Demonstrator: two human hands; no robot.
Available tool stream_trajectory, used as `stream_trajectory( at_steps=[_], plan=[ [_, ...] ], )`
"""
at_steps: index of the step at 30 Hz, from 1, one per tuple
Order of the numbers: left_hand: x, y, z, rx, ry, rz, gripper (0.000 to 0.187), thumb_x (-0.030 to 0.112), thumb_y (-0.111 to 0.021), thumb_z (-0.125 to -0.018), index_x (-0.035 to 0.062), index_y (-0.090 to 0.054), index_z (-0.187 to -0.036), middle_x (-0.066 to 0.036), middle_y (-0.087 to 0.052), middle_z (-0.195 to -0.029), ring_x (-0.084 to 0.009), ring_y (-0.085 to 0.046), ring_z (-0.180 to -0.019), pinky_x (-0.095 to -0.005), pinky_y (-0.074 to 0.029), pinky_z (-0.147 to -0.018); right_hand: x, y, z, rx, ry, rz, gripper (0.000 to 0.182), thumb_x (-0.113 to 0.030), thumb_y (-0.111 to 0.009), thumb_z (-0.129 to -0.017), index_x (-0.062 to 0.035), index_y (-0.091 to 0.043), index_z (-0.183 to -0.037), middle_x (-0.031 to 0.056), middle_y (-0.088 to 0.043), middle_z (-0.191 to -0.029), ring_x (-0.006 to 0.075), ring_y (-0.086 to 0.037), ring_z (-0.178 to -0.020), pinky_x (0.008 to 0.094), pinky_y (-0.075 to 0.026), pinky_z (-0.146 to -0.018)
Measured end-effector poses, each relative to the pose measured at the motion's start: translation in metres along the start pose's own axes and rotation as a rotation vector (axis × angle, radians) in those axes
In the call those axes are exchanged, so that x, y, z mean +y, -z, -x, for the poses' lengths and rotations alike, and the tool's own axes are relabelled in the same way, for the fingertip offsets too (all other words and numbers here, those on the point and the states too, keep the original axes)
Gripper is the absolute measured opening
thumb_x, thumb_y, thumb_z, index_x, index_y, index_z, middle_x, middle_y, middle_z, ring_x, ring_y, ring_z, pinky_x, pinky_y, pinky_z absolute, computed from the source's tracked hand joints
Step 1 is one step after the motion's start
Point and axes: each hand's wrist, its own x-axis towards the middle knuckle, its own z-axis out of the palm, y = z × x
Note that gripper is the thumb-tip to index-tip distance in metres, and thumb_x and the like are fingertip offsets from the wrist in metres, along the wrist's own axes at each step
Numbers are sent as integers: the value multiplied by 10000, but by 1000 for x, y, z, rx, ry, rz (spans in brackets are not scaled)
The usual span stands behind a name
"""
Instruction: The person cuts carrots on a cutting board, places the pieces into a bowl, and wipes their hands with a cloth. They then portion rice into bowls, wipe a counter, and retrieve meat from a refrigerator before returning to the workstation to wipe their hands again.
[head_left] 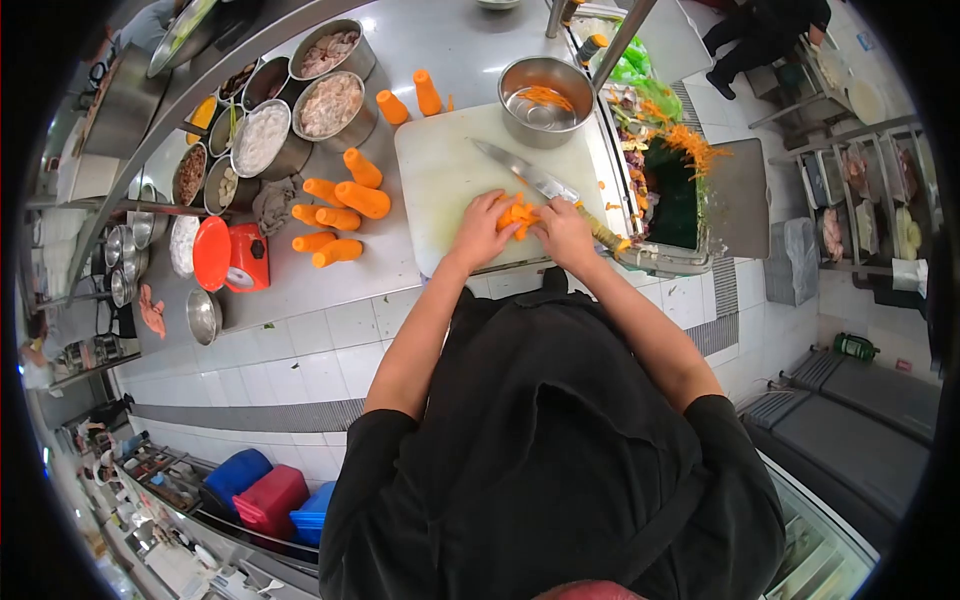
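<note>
On the white cutting board (425,170), a small heap of cut carrot slices (518,214) lies between my two hands. My left hand (484,234) curls its fingers around the left side of the heap. From the other side, my right hand (565,236) presses its bent fingers against the slices. A kitchen knife (522,168) rests on the board just beyond my right hand, blade pointing away to the left. Behind it stands a steel pot (545,125) with some carrot slices (547,96) inside.
Several peeled carrots (362,199) stand or lie left of the board. Steel containers of meat (330,104) and a red scale (247,257) are farther left. A bin with peelings (668,185) sits at the right. Another person (765,35) stands at the far right.
</note>
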Motion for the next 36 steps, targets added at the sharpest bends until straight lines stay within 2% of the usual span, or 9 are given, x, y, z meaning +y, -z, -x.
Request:
stream_trajectory(
  at_steps=[7, 10, 12, 16, 18, 21, 25, 27, 36],
  plan=[
    [4, 13, 10, -4, -40, 7, 470, 154, -710, -860, 140, -605, -1317, -171, -497, -1405, -353, -456, -1301, -445, -395, -1088, -8, -14, -4, -26, 81, -60, 128, -95, -680, -814, -74, -690, -940, 111, -589, -958, 315, -600, -943, 410, -526, -799],
    [12, 9, 9, -20, -81, -143, 435, 190, -695, -875, 152, -619, -1301, -163, -473, -1426, -356, -456, -1297, -453, -376, -1090, -5, 3, -7, -13, 1, -65, 144, -65, -647, -811, -79, -676, -951, 116, -572, -982, 330, -591, -935, 437, -512, -793],
    [10, 5, 9, -16, -46, -124, 418, 193, -690, -878, 147, -628, -1288, -166, -473, -1423, -357, -456, -1298, -456, -373, -1089, 7, 26, -4, 5, -94, 282, 210, -43, -619, -803, -90, -660, -1004, 129, -552, -1006, 336, -584, -932, 455, -498, -803],
    [-2, -4, 14, 39, -8, -50, 377, 193, -687, -876, 134, -651, -1247, -173, -477, -1411, -364, -454, -1299, -459, -369, -1091, 42, 28, -1, -92, -130, 161, 262, -53, -620, -797, -106, -643, -1052, 134, -536, -1038, 330, -573, -957, 468, -485, -819],
    [-2, -6, 16, 52, -18, -41, 379, 196, -692, -872, 126, -649, -1242, -174, -481, -1404, -366, -455, -1297, -460, -373, -1087, 43, 26, -10, -94, -72, 342, 305, -59, -624, -797, -130, -647, -1092, 129, -542, -1071, 314, -567, -1012, 446, -487, -866],
    [5, -1, 13, 79, -52, -59, 389, 195, -703, -863, 102, -639, -1235, -181, -488, -1398, -370, -470, -1279, -458, -383, -1081, 34, 15, -34, -130, 235, 194, 368, -76, -640, -793, -163, -650, -1150, 121, -557, -1128, 308, -553, -1092, 422, -483, -919],
    [7, 2, 8, 46, -76, -107, 417, 183, -725, -841, 86, -619, -1233, -183, -508, -1355, -370, -495, -1240, -453, -399, -1066, 20, 12, -67, -288, 348, 277, 377, -96, -656, -789, -177, -667, -1156, 112, -557, -1196, 303, -539, -1154, 402, -476, -958],
    [7, 2, 9, 33, -32, -113, 412, 184, -732, -833, 81, -618, -1216, -179, -517, -1330, -371, -498, -1232, -454, -403, -1059, 15, 14, -79, -428, 353, 412, 301, -113, -670, -782, -167, -702, -1076, 104, -550, -1215, 295, -531, -1165, 397, -476, -958],
    [-2, 0, 19, 109, -17, -93, 353, 158, -732, -820, 63, -630, -1144, -173, -547, -1287, -370, -514, -1211, -453, -422, -1037, 2, 7, -56, -344, 188, 260, 175, -111, -676, -789, -104, -712, -960, 129, -557, -1155, 306, -536, -1130, 413, -510, -918]
  ],
)
